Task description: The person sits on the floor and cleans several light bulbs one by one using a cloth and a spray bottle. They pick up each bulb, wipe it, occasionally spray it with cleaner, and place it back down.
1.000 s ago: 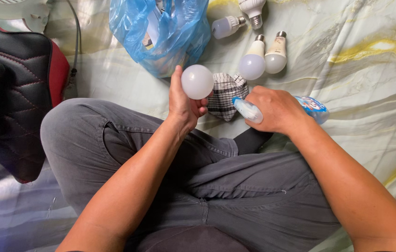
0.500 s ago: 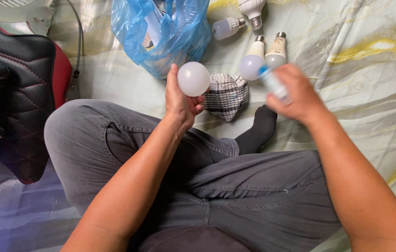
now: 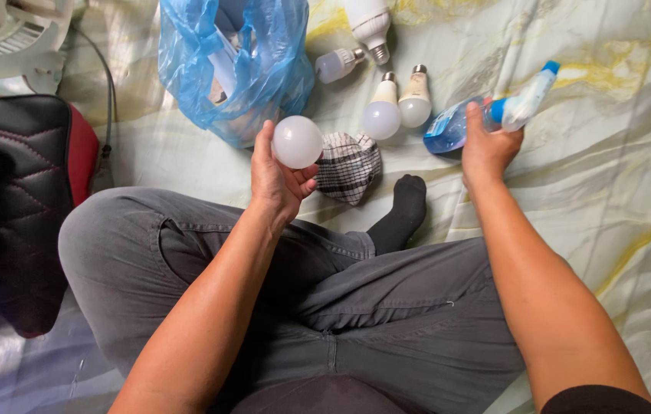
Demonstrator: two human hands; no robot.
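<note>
Marbled sheet (image 3: 609, 192) bears bulbs (image 3: 382, 115); checked cloth (image 3: 348, 165); blue bag (image 3: 241, 69).

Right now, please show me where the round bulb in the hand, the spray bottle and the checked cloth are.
Round bulb (image 3: 297, 142): head view, middle of its white globe.
Spray bottle (image 3: 452, 128): head view, its clear blue body.
Checked cloth (image 3: 348, 166): head view, centre of the bundle.

A blue translucent plastic bag (image 3: 233, 65) lies crumpled on the sheet at upper centre-left, with pale boxes partly visible inside. A spray bottle (image 3: 486, 115) lies tilted at upper right and carries a blue label around its clear body.
</note>
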